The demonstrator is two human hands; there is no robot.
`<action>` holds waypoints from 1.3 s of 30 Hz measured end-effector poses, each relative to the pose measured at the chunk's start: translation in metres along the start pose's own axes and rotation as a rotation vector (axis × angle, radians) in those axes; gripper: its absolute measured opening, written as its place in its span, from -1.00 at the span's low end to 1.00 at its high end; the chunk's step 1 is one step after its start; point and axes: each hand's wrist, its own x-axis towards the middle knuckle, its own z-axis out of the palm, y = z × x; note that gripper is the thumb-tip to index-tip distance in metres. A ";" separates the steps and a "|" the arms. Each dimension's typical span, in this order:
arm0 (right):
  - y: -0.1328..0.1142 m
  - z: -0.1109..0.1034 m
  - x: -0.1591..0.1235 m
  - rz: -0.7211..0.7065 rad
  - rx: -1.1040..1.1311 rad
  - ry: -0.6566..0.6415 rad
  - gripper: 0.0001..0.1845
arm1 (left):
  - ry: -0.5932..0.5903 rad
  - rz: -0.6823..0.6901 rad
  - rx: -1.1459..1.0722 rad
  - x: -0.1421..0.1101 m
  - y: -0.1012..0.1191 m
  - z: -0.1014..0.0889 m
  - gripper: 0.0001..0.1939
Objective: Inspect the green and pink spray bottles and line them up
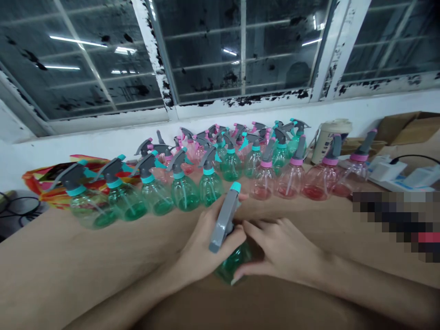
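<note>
Presently, the green spray bottle [235,262] is nearer than the green row [185,195]; the left hand [205,247] wraps its neck, the right hand [283,250] cups its body. Pink bottles [321,181] stand right of this row. If the left grip slips, I think the bottle may tip.

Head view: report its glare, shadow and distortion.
In the head view, bright streaks glare in the dark windows; the table looks darker around the held green spray bottle; the front row's leftmost bottle and rightmost bottle lean outward; pixelation hides part of the right edge.
</note>
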 end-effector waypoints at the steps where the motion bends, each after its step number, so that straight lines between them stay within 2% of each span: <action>1: 0.007 0.004 -0.002 -0.008 0.016 -0.018 -0.24 | 0.027 -0.001 -0.002 -0.001 0.000 0.001 -0.53; 4: 0.039 0.019 -0.007 -0.012 0.004 -0.053 -0.16 | 0.087 -0.010 -0.026 0.001 -0.005 0.001 -0.53; 7: 0.070 0.032 -0.014 -0.023 0.048 -0.052 -0.24 | 0.073 0.018 -0.104 0.011 -0.012 -0.001 -0.58; 10: 0.087 0.041 -0.018 -0.013 0.104 -0.038 -0.33 | 0.038 0.046 -0.146 0.024 -0.019 -0.004 -0.66; 16: 0.092 0.049 -0.016 -0.020 0.111 -0.050 -0.38 | -0.001 0.026 -0.019 0.038 -0.030 -0.008 -0.78; 20: 0.093 0.052 -0.016 -0.014 0.088 0.001 -0.44 | -0.030 0.005 0.036 0.037 -0.029 -0.010 -0.88; 23: 0.093 0.053 -0.017 0.022 0.112 -0.002 -0.49 | -0.002 -0.013 0.095 0.036 -0.026 -0.011 -0.85; 27: 0.092 0.052 -0.018 0.055 0.154 -0.028 -0.54 | -0.011 0.028 0.014 0.036 -0.025 -0.011 -0.87; 30: 0.093 0.051 -0.017 0.060 0.165 -0.042 -0.54 | 0.005 0.042 -0.062 0.035 -0.026 -0.009 -0.78; 35: 0.094 0.052 -0.017 0.056 0.165 -0.027 -0.56 | 0.011 -0.031 0.032 0.033 -0.028 -0.008 -0.65; 39: 0.093 0.051 -0.016 0.045 0.183 -0.004 -0.56 | 0.022 -0.038 0.007 0.033 -0.030 -0.010 -0.60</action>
